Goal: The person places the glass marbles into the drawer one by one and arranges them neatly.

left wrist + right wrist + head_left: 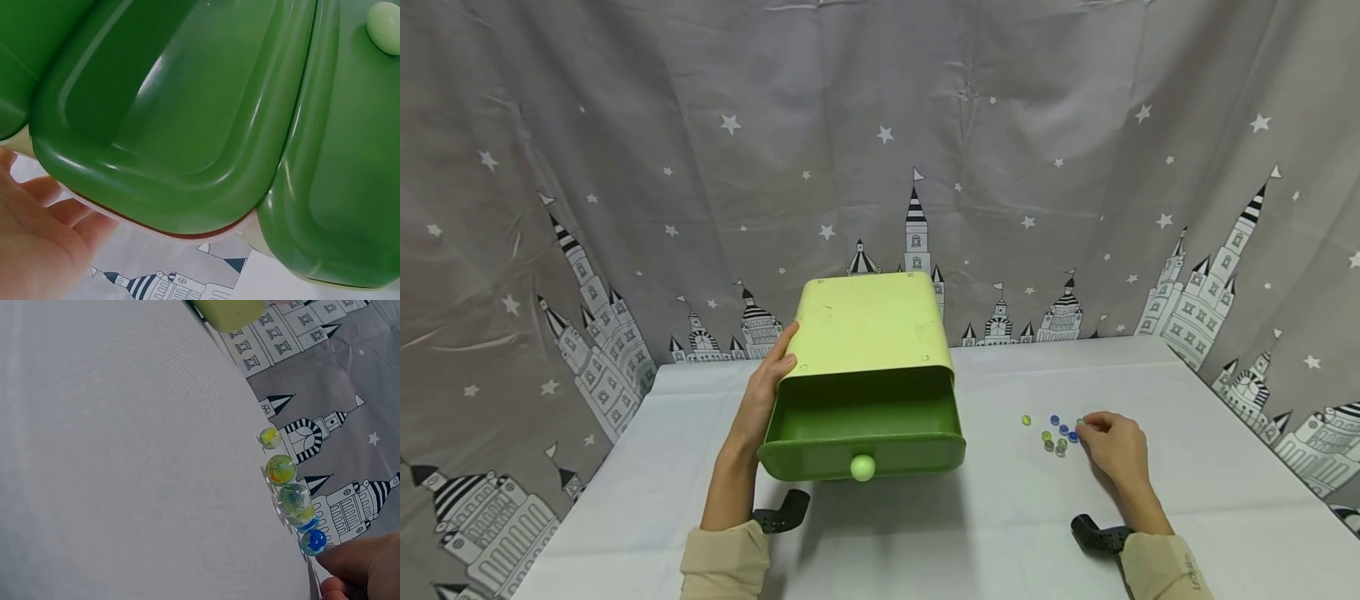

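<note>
A pale yellow-green box with a dark green drawer (857, 452) and a round light green knob (862, 467) is at the middle, its drawer pulled out and bare inside. My left hand (763, 387) grips the box's left side, its fingers (87, 222) bent behind the edge in the left wrist view. Over on the right, my right hand (1116, 446) has thumb and fingertips together at a small pale glass marble (1080, 422). Close by its fingertips lie several marbles, blue (1072, 437) and yellow-green (1047, 436). From the right wrist, a blue marble (314, 542) shows right at the thumb.
A white cloth covers the table (1022, 533). One yellow-green marble (1026, 420) lies a little left of the group. A grey curtain (850, 108) with castles and stars hangs behind the table. Black cameras sit on both wrists.
</note>
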`<state>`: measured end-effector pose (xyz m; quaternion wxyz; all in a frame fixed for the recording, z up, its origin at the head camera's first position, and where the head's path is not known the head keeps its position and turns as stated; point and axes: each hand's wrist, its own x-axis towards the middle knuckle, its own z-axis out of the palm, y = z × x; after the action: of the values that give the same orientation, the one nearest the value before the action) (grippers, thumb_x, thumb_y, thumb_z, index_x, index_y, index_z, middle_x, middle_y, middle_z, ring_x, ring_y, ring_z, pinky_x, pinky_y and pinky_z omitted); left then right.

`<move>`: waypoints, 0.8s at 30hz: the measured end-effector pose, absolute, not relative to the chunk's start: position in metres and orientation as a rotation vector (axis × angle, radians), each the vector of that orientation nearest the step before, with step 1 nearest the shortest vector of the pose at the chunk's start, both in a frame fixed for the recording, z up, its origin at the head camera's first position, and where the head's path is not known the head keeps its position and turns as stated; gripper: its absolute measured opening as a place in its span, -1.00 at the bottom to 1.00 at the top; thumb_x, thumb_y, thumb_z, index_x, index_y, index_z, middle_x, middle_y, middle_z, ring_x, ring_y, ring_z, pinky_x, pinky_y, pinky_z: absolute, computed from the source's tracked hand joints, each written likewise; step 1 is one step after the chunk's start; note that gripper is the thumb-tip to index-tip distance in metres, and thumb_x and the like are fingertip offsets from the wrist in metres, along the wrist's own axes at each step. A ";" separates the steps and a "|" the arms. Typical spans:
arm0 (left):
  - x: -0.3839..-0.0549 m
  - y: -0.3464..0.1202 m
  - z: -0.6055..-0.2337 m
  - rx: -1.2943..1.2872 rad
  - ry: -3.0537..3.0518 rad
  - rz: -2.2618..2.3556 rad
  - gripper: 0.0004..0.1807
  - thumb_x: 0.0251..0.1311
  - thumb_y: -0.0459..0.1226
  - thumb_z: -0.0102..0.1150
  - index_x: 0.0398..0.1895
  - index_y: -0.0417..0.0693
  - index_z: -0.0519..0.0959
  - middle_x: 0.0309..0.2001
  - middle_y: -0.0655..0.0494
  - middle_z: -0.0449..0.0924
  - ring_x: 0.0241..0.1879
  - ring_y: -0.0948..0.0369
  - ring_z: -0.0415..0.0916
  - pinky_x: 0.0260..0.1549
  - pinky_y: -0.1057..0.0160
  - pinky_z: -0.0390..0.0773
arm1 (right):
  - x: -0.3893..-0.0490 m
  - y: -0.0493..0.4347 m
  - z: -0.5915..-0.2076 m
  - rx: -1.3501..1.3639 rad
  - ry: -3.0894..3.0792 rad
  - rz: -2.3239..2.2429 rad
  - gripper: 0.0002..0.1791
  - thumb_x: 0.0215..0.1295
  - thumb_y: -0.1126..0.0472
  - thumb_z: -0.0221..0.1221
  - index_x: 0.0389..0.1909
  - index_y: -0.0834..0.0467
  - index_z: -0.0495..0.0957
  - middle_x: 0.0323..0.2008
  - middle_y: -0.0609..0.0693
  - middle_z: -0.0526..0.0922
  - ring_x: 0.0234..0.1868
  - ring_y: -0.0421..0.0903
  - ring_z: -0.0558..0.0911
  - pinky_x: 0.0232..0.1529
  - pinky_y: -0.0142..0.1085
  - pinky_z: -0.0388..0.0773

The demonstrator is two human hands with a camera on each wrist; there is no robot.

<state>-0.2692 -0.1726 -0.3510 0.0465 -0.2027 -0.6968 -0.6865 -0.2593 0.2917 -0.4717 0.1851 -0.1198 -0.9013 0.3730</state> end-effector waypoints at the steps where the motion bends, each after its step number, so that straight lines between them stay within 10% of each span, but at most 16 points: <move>1: -0.269 -0.173 -0.351 -0.620 -2.127 -2.095 -0.36 0.50 -0.15 -0.32 0.60 0.04 -0.06 0.56 0.13 -0.20 0.49 0.18 -0.23 0.38 -0.06 -0.12 | -0.259 0.292 -0.472 -0.340 -2.540 1.054 -0.71 0.23 0.31 0.24 -0.18 0.50 0.61 -0.39 0.24 0.62 -0.34 0.13 0.51 -0.33 -0.13 0.35; 24: -0.273 -0.175 -0.354 -0.630 -2.126 -2.087 -0.34 0.49 -0.11 -0.26 0.60 0.06 -0.05 0.57 0.16 -0.24 0.51 0.20 -0.29 0.39 -0.07 -0.16 | -0.257 0.273 -0.453 -0.312 -2.483 1.162 -0.74 0.26 0.26 0.26 -0.18 0.41 0.66 -0.37 0.15 0.66 -0.35 0.00 0.53 -0.37 -0.28 0.40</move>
<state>-0.2732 -0.1752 -0.3543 0.0482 -0.2068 -0.6974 -0.6845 -0.2567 0.2728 -0.4526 0.1899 -0.1110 -0.8836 0.4133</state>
